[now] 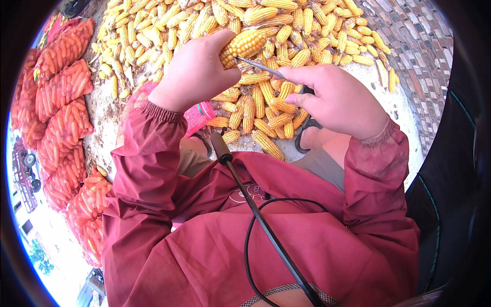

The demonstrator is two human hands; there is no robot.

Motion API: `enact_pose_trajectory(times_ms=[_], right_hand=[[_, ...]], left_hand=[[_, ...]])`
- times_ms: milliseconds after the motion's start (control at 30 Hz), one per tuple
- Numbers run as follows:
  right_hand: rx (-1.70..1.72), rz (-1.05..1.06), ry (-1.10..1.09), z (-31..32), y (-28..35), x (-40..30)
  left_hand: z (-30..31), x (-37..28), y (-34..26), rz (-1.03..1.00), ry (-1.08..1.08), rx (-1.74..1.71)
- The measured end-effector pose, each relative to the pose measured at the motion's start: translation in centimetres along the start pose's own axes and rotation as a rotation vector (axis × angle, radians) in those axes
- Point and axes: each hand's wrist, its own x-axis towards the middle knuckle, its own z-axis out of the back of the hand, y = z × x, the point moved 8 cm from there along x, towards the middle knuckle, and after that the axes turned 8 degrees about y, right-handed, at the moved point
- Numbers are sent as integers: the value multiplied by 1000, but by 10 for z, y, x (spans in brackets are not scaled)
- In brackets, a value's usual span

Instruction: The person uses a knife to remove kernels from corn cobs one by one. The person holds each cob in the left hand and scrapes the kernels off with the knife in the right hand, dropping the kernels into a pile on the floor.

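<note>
My left hand [197, 73] is closed around a yellow corn cob [245, 43], held above the heap. My right hand [333, 92] grips a thin pointed metal tool [261, 67], whose tip touches or nearly touches the kernels of that cob. The tool's handle is mostly hidden in my fingers; a dark part shows below them. Beneath both hands lies a large heap of husked corn cobs [259, 101], reaching in between my feet. A pink mesh bag [199, 117] is partly hidden behind my left wrist.
Red mesh sacks filled with cobs [63, 92] are stacked along the left. A brick surface [414, 57] borders the heap at the right. A black rod with a foam grip [220, 147] and a looping black cable [247, 245] cross in front of my red smock.
</note>
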Motion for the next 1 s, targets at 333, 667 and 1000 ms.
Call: enact_pose_trajectory(times_ms=[333,667,1000], right_hand=[[170,-84,160,4,0,-6],[113,-53,-27,8,0,-6],[-235,3,-299,-6,15,-1]], left_hand=[[3,-6,3,-10,19,-169],[-7,-4,18,43,9,-500],[3,-3,14,62,-230,-205]])
